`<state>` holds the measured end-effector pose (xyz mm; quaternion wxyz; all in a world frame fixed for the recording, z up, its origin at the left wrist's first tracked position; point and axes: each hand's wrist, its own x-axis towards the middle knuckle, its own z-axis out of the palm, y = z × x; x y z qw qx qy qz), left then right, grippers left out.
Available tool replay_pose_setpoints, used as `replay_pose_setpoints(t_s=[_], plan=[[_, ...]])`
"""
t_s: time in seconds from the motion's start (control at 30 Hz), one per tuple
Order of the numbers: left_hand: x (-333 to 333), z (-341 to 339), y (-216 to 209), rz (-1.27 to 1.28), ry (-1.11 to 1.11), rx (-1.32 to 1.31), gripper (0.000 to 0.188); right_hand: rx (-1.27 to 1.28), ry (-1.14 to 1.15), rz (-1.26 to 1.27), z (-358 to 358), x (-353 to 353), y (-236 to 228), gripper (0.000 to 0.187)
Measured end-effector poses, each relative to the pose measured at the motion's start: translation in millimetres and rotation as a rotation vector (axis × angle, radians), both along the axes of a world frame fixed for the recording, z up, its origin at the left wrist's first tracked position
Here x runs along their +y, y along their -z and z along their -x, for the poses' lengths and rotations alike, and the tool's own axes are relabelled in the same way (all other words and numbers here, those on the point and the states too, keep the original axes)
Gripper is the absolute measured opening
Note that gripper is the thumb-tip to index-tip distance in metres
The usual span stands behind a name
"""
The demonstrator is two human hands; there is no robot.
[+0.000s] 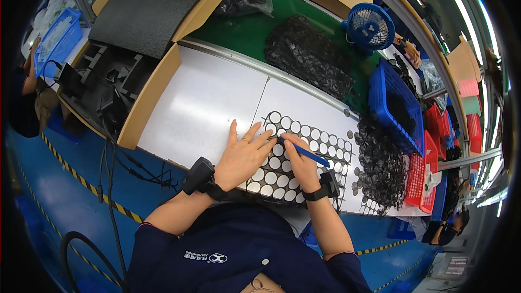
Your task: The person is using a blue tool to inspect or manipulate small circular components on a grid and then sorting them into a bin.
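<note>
A black sheet (297,167) with rows of round white-looking openings lies on the white worktop in front of me. My left hand (241,154) rests with its fingers spread over the left part of the sheet, pressing nothing between them. In my right hand (302,167) is a slim blue pen-like tool (313,156), held between thumb and fingers. Its dark front end is at the sheet close to my left fingertips; the exact contact is hidden. Both wrists wear black strapped devices.
To the right, a heap of black perforated pieces (380,165) lies beside a blue basket (399,114) and a red basket (424,176). A stack of black sheets (309,57) and a blue fan (370,27) stand behind. An open cardboard box (149,97) with black devices is at left.
</note>
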<state>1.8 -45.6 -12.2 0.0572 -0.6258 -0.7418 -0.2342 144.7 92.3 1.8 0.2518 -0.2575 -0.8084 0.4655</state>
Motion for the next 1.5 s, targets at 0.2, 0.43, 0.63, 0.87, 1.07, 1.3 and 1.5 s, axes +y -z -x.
replay_pose_setpoints(t_s=[0.2,0.43,0.63,0.87,1.07,1.3,1.5], plan=[[0,0,0,0.015,-0.001,-0.002,0.034,-0.003,0.009,0.029,-1,-1,2,0.025],[0,0,2,0.013,-0.003,-0.012,0.034,-0.013,0.024,0.043,-1,-1,2,0.025],[1,0,1,0.024,0.001,-0.019,0.033,-0.040,-0.070,-0.533,2,-3,5,0.025],[0,-2,-2,0.008,-0.006,-0.060,0.033,-0.084,0.173,-0.905,-2,45,-15,0.027],[-4,-1,3,0.016,-0.011,-0.013,0.034,-0.049,0.054,0.012,-24,-3,-13,0.026],[-29,-11,-7,0.033,0.071,-0.052,0.035,-0.027,-0.013,-0.048,-24,-25,-2,0.023],[-32,-12,-6,0.038,0.067,-0.037,0.037,-0.044,-0.017,-0.087,-23,-27,0,0.023]])
